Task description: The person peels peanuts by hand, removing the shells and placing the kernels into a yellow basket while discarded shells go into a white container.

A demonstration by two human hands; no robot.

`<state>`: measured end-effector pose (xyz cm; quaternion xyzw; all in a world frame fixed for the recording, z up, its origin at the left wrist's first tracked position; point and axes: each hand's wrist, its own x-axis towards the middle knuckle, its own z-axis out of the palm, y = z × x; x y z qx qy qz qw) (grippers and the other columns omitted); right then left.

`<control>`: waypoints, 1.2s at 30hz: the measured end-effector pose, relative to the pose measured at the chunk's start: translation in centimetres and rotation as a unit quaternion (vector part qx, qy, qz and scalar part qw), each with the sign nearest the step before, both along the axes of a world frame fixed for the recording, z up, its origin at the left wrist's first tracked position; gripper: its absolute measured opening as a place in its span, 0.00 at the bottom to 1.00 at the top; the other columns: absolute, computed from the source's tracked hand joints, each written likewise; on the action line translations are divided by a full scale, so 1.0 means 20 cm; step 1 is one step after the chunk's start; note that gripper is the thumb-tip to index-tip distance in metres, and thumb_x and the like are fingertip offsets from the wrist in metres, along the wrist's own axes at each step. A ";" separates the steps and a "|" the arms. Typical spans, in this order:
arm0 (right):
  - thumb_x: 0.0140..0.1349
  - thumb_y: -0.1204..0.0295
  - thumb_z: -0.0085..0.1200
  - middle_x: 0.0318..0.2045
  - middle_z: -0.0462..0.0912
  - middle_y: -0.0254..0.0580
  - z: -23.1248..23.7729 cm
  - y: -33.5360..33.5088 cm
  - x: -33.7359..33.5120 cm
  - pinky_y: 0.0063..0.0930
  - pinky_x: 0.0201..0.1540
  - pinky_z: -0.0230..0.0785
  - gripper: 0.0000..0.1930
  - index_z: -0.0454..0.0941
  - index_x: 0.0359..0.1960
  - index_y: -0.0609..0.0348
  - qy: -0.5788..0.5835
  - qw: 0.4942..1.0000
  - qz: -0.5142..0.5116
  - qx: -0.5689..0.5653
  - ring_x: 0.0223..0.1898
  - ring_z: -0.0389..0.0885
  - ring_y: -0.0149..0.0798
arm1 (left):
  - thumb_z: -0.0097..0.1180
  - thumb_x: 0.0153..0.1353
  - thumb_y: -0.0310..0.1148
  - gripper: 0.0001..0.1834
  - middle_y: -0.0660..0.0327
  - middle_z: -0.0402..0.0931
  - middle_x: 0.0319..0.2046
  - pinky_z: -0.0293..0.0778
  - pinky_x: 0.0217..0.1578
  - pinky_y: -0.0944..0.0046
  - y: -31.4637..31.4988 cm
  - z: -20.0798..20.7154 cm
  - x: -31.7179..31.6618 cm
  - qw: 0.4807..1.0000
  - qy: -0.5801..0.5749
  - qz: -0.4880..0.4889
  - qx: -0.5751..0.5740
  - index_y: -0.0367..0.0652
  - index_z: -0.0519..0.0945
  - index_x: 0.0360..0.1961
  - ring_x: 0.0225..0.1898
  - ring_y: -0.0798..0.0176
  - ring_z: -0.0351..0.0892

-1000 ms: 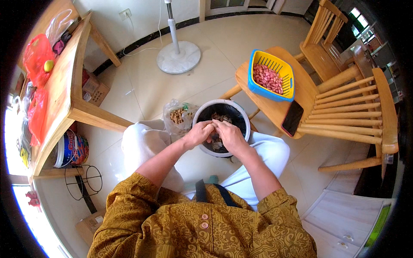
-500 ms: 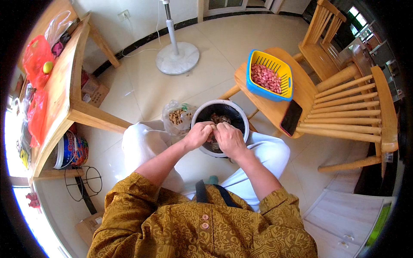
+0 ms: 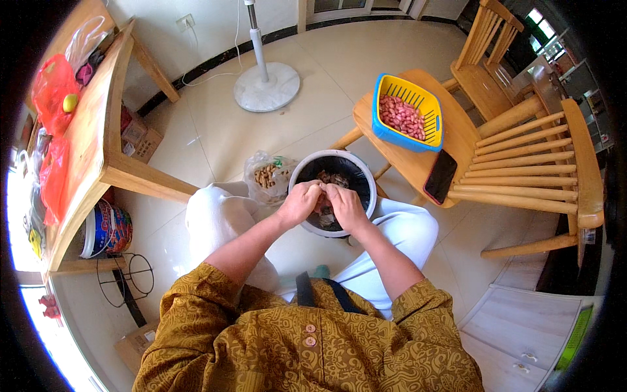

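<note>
My left hand and my right hand meet above a round bin with a pale rim and black lining. Fingers of both are closed and pinched together at the tips. A small pale thing between them appears to be a peanut, mostly hidden by the fingers. Brown shells lie inside the bin below. Left of the bin, a clear plastic bag holds unshelled peanuts. Pink shelled peanuts fill part of a yellow slotted basket set in a blue outer basin.
The basket stands on a wooden chair at the right, beside a dark phone. A white fan base stands on the tiled floor ahead. To the left are a wooden table with red bags and a wire stand.
Both hands stay together over the bin; the right fingers have shifted slightly and curled closer to the left fingertips. The whole view has moved a little.
</note>
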<state>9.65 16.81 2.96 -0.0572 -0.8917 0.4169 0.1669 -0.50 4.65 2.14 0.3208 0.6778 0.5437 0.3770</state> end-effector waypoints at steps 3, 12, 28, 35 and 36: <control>0.66 0.67 0.40 0.29 0.76 0.49 0.00 0.03 0.00 0.37 0.34 0.70 0.11 0.73 0.38 0.60 -0.040 0.996 0.010 -0.073 0.31 0.77 0.51 | 0.30 0.62 0.38 0.18 0.63 0.70 0.19 0.62 0.20 0.69 0.00 0.04 0.00 0.999 -0.032 -0.001 -0.010 0.40 0.73 0.28 0.19 0.70 0.66; 0.57 0.74 0.55 0.27 0.75 0.39 0.13 0.09 -0.02 0.24 0.31 0.69 0.11 0.76 0.43 0.61 -0.010 0.990 0.038 -0.136 0.27 0.75 0.31 | 0.34 0.62 0.42 0.18 0.65 0.70 0.18 0.57 0.16 0.72 0.00 0.09 -0.02 0.979 -0.174 -0.025 -0.104 0.44 0.74 0.28 0.17 0.72 0.64; 0.62 0.71 0.53 0.34 0.79 0.31 0.07 0.14 0.00 0.16 0.38 0.69 0.08 0.74 0.42 0.57 0.001 0.823 -0.076 -0.563 0.35 0.77 0.24 | 0.39 0.62 0.38 0.13 0.66 0.68 0.18 0.57 0.15 0.74 0.05 0.02 -0.05 0.988 -0.116 0.074 -0.076 0.43 0.73 0.27 0.18 0.74 0.63; 0.63 0.71 0.53 0.34 0.79 0.32 0.03 0.15 0.01 0.18 0.38 0.70 0.09 0.74 0.43 0.58 0.006 0.822 -0.062 -0.566 0.36 0.77 0.25 | 0.46 0.66 0.45 0.17 0.66 0.71 0.19 0.60 0.17 0.72 0.06 0.11 0.00 0.989 -0.135 0.041 -0.038 0.43 0.75 0.29 0.19 0.74 0.64; 0.63 0.71 0.52 0.34 0.79 0.33 0.02 0.14 0.02 0.19 0.39 0.71 0.09 0.74 0.43 0.58 0.008 0.821 -0.060 -0.568 0.36 0.77 0.26 | 0.46 0.66 0.45 0.17 0.67 0.71 0.20 0.59 0.17 0.73 0.06 0.12 -0.01 0.989 -0.143 0.026 -0.029 0.43 0.75 0.30 0.18 0.75 0.64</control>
